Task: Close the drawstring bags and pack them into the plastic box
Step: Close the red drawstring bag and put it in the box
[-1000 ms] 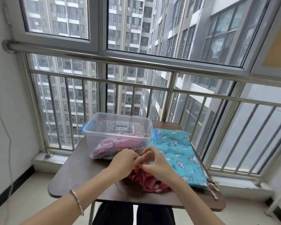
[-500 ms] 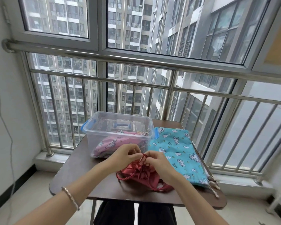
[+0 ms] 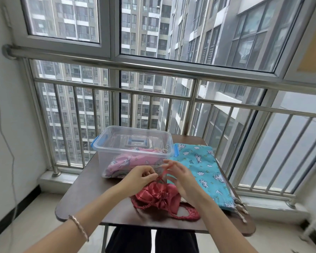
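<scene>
Red satin drawstring bag (image 3: 159, 196) lies cinched on the brown table (image 3: 91, 203); left hand (image 3: 140, 177) pinches its braided cord (image 3: 187, 216), while the right hand's (image 3: 181, 177) hold is too blurred to tell.

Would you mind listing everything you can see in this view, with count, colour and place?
table: 1, dark brown, in front of the window
plastic box: 1, clear with blue latches, far left part of the table
pink bag: 1, pink unicorn print, inside the box
blue bag: 1, turquoise unicorn print, flat on the table right of the box
red bag: 1, red, mouth gathered, near the table's front edge
railing: 1, silver metal, behind the table
bracelet: 1, pale, on the left wrist
left hand: 1, pinches the red bag's cord
right hand: 1, pinches the same cord
</scene>
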Action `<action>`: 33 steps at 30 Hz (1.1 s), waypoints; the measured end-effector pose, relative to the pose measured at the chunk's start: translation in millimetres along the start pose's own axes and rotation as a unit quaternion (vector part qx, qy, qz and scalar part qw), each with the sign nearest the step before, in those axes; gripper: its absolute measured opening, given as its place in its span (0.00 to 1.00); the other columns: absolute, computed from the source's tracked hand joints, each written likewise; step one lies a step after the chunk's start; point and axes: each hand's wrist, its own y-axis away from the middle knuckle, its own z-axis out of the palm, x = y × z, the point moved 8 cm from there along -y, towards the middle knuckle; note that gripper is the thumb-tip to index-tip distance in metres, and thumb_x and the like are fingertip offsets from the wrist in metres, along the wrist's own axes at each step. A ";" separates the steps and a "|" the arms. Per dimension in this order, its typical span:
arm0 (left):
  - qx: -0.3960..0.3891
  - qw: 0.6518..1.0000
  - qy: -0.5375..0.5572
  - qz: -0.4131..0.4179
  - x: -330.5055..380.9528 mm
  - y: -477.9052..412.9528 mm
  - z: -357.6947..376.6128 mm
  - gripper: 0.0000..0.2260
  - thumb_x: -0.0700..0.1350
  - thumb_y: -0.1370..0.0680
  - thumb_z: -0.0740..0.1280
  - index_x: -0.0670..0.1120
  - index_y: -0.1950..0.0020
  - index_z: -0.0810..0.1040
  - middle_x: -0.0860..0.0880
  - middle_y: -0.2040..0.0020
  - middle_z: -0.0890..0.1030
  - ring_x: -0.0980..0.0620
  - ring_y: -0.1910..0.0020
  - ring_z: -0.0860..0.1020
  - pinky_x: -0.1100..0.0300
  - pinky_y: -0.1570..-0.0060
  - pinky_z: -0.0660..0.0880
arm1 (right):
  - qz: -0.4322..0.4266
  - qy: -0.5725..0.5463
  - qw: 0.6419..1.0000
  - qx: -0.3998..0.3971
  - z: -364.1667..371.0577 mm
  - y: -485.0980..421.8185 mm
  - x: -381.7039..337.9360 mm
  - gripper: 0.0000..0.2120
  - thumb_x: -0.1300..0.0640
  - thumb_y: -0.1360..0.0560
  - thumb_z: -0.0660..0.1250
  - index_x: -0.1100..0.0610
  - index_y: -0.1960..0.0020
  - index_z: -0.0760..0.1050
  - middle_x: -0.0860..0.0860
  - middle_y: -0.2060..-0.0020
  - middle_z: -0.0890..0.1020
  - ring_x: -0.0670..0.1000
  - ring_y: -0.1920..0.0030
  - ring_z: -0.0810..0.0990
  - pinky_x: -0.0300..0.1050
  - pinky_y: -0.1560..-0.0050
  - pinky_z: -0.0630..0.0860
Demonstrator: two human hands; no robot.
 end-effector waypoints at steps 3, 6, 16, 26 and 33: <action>-0.010 1.000 -0.007 -0.002 -4.5 4.7 -1.4 0.09 0.48 0.22 0.67 0.45 0.59 0.81 0.50 0.71 0.71 0.55 0.71 0.65 0.62 0.69 0.63 | 0.028 -0.225 0.972 0.065 -22.1 -1.6 -7.0 0.14 0.48 0.26 0.67 0.59 0.55 0.80 0.55 0.58 0.84 0.53 0.55 0.81 0.47 0.45 0.73; -0.015 1.000 0.001 -0.007 -9.3 7.4 -4.5 0.10 0.50 0.23 0.67 0.47 0.58 0.83 0.49 0.70 0.71 0.53 0.70 0.65 0.60 0.68 0.62 | 0.044 -0.343 0.931 0.114 -44.8 -3.3 -7.8 0.19 0.50 0.21 0.59 0.61 0.63 0.77 0.55 0.67 0.81 0.55 0.63 0.81 0.52 0.49 0.76; -0.026 0.998 0.001 -0.063 -26.6 17.9 -20.0 0.16 0.49 0.21 0.65 0.46 0.68 0.77 0.47 0.71 0.72 0.52 0.72 0.66 0.60 0.69 0.62 | 0.077 0.355 0.931 0.044 -55.4 -2.7 8.4 0.24 0.48 0.18 0.54 0.57 0.59 0.84 0.49 0.62 0.84 0.45 0.65 0.76 0.40 0.60 0.71; -0.023 0.837 0.485 -0.253 -40.7 32.0 22.3 0.15 0.51 0.18 0.58 0.50 0.63 0.72 0.52 0.57 0.83 0.56 0.58 0.80 0.66 0.66 0.72 | 0.038 0.535 0.844 -0.028 -40.0 3.5 19.8 0.27 0.44 0.25 0.66 0.52 0.78 0.61 0.46 0.81 0.61 0.45 0.77 0.59 0.43 0.68 0.59; -0.009 0.857 0.445 -0.259 -49.1 32.0 20.9 0.12 0.49 0.19 0.60 0.49 0.60 0.76 0.51 0.63 0.80 0.57 0.67 0.77 0.66 0.69 0.70 | 0.068 0.391 0.918 -0.006 -50.7 9.0 17.4 0.22 0.49 0.26 0.70 0.52 0.77 0.71 0.48 0.76 0.67 0.46 0.74 0.67 0.33 0.68 0.62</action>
